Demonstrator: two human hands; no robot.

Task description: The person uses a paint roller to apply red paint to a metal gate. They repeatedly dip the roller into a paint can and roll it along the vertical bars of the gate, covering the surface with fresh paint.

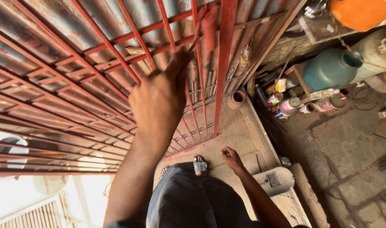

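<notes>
My left hand (159, 99) is raised in front of a red-painted metal grille gate (222, 71) backed by corrugated sheet. It grips the handle of a small paint roller whose red-coated sleeve (210, 23) lies against the bars near the thick upright post. The hand and roller are blurred. My right hand (232, 158) hangs low beside my leg, fingers loosely bent, holding nothing. My sandalled foot (200, 165) stands on the concrete sill just under the gate.
A clay pot (236, 99) sits at the gate's foot. Paint tins (291, 105) and bottles crowd the right wall below a teal jar (331, 67) and an orange container (361, 12). A pale cylinder (274, 180) lies by the stone floor (349, 152).
</notes>
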